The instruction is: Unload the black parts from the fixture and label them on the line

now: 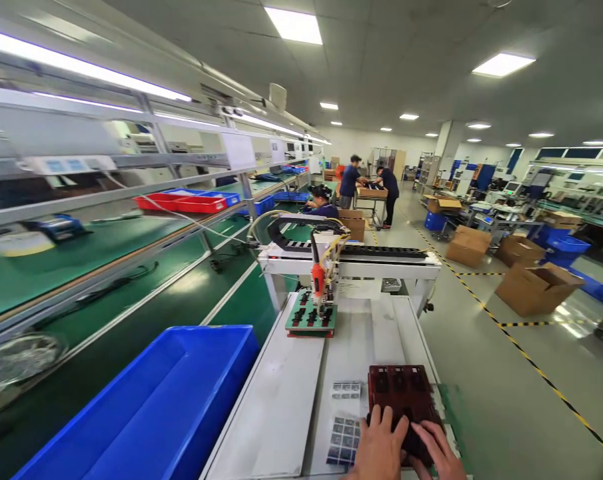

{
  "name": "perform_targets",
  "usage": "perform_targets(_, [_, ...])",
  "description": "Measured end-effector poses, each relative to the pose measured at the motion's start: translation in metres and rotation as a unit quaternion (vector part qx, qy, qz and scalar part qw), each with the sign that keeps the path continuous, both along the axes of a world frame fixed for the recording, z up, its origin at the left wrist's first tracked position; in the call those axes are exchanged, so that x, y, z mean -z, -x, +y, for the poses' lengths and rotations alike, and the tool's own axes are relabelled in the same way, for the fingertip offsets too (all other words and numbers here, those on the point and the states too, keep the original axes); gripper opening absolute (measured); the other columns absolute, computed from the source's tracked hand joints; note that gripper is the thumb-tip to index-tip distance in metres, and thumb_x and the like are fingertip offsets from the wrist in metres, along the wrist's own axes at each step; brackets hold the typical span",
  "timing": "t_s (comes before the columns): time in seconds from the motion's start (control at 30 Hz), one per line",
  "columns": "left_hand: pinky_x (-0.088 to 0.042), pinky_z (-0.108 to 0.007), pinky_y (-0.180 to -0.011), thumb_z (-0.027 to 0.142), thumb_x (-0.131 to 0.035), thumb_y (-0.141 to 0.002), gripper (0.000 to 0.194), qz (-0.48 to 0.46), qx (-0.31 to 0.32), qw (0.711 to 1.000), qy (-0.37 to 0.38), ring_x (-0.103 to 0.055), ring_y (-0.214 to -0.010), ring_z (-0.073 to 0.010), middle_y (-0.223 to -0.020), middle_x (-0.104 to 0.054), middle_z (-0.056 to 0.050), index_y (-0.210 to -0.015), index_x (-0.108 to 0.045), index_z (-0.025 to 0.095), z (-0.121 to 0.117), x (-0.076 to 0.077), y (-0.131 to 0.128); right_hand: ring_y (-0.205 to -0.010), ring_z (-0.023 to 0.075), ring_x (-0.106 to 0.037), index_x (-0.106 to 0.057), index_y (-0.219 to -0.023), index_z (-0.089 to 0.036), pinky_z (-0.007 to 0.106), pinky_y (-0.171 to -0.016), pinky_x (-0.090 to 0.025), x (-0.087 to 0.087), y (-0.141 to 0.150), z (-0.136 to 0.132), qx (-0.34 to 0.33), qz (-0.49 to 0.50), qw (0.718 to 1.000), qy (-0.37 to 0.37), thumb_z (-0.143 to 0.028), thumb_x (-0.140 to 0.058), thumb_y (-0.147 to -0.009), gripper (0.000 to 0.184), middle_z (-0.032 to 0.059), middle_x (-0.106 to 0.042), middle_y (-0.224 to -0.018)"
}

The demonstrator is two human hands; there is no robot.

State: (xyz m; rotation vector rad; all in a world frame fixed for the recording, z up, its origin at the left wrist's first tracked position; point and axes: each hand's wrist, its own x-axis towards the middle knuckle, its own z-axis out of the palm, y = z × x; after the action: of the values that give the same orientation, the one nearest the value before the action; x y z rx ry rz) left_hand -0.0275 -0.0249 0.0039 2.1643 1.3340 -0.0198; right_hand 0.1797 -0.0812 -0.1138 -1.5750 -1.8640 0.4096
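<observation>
At the bottom of the view, my left hand [378, 448] and my right hand [438, 450] rest on the near end of a dark red fixture tray [398, 390] with black parts in its pockets. Both hands have their fingers stretched over the tray's near edge. The tray lies on the white machine table [281, 400], next to small sheets of square labels [344, 440]. Farther along the table, a green fixture [311, 319] with black parts sits under an orange-tipped tool head [318, 280] on a white gantry [351, 263].
A large blue bin [151, 407] stands left of the table. A green conveyor line [131, 293] with shelves and red and blue trays [188, 201] runs along the left. Cardboard boxes [536, 287] stand on the floor at right. Three people work in the distance [351, 180].
</observation>
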Motion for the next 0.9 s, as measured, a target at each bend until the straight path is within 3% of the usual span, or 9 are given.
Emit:
perform_targets(0.07, [-0.038,-0.079,-0.119,0.035,-0.053,-0.105,0.057,0.015,0.025,0.999,-0.014,-0.038,-0.156,-0.047,-0.166,-0.05,-0.02,-0.162,-0.048,0.031,-0.002,0.006,-0.019,-0.129,0.0297,-0.072,-0.071,-0.142,-0.028,0.035,-0.1,-0.066,-0.001,-0.022,0.001,0.007,-0.007,0.999,0.046,-0.031,-0.059,-0.096,0.048,0.0138,-0.07,-0.146])
perform_targets(0.17, [-0.045,-0.076,-0.115,0.035,-0.054,-0.106,0.064,0.037,0.031,0.996,-0.069,-0.045,-0.151,-0.0456,-0.162,-0.055,-0.019,-0.168,-0.036,0.034,-0.004,0.021,-0.033,-0.138,0.0295,-0.065,-0.07,-0.142,-0.026,0.042,-0.115,-0.057,-0.016,-0.042,0.009,0.029,0.003,0.996,0.081,-0.034,-0.057,-0.097,0.047,0.0131,-0.066,-0.15])
perform_targets(0.27, [-0.056,-0.072,-0.104,0.026,-0.052,-0.105,0.071,0.059,0.034,0.99,-0.124,-0.055,-0.141,-0.0441,-0.15,-0.064,-0.019,-0.17,-0.025,0.035,-0.005,0.031,-0.035,-0.141,0.028,-0.061,-0.068,-0.143,-0.026,0.045,-0.123,-0.049,-0.041,-0.054,0.018,0.041,0.008,0.993,0.111,-0.035,-0.057,-0.099,0.046,0.0121,-0.064,-0.152])
perform_targets(0.37, [-0.059,-0.069,-0.102,0.016,-0.047,-0.104,0.073,0.052,0.058,0.987,-0.142,-0.058,-0.138,-0.0418,-0.146,-0.067,-0.018,-0.171,-0.021,0.033,-0.003,0.034,-0.031,-0.143,0.0291,-0.058,-0.074,-0.135,-0.027,0.049,-0.127,-0.042,-0.059,-0.06,0.026,-0.001,-0.021,0.986,0.165,-0.027,-0.063,-0.091,0.045,0.0109,-0.068,-0.147])
perform_targets(0.57, [-0.057,-0.065,-0.107,0.003,-0.041,-0.097,0.086,0.058,0.085,0.983,-0.153,-0.058,-0.138,-0.0393,-0.143,-0.07,-0.015,-0.172,-0.013,0.032,0.002,0.033,-0.024,-0.165,0.041,-0.016,-0.084,-0.116,-0.023,0.061,-0.134,-0.022,-0.067,-0.043,0.037,0.055,-0.094,0.974,0.197,-0.02,-0.07,-0.076,0.042,0.0116,-0.042,-0.171])
perform_targets(0.63, [-0.057,-0.065,-0.107,0.002,-0.042,-0.094,0.09,0.054,0.092,0.983,-0.15,-0.059,-0.137,-0.0403,-0.141,-0.07,-0.016,-0.173,-0.009,0.03,0.004,0.032,-0.022,-0.164,0.0421,-0.02,-0.081,-0.124,-0.023,0.062,-0.134,-0.021,-0.069,-0.031,0.036,0.028,-0.083,0.978,0.189,-0.019,-0.074,-0.072,0.052,0.013,-0.049,-0.166])
perform_targets(0.73, [-0.056,-0.067,-0.107,0.003,-0.043,-0.091,0.092,0.044,0.112,0.984,-0.132,-0.059,-0.134,-0.0426,-0.141,-0.07,-0.018,-0.173,-0.007,0.027,0.006,0.029,-0.019,-0.157,0.0402,-0.038,-0.068,-0.144,-0.024,0.061,-0.133,-0.029,-0.068,-0.009,0.03,-0.066,-0.018,0.982,0.176,-0.024,-0.079,-0.07,0.075,0.014,-0.061,-0.155])
perform_targets(0.8, [-0.054,-0.068,-0.109,0.001,-0.042,-0.09,0.094,0.043,0.121,0.984,-0.124,-0.058,-0.136,-0.0434,-0.146,-0.067,-0.018,-0.173,-0.008,0.026,0.007,0.028,-0.016,-0.152,0.0391,-0.046,-0.064,-0.149,-0.023,0.061,-0.132,-0.032,-0.066,0.001,0.026,-0.085,0.001,0.981,0.175,-0.028,-0.077,-0.078,0.073,0.0156,-0.062,-0.155])
perform_targets(0.9, [-0.051,-0.065,-0.115,-0.006,-0.043,-0.085,0.103,0.028,0.131,0.984,-0.114,-0.052,-0.146,-0.042,-0.16,-0.056,-0.016,-0.173,-0.007,0.031,0.01,0.028,-0.008,-0.151,0.0376,-0.048,-0.065,-0.149,-0.022,0.062,-0.133,-0.031,-0.064,0.002,0.024,-0.054,-0.012,0.987,0.153,-0.03,-0.066,-0.091,0.058,0.0155,-0.062,-0.155])
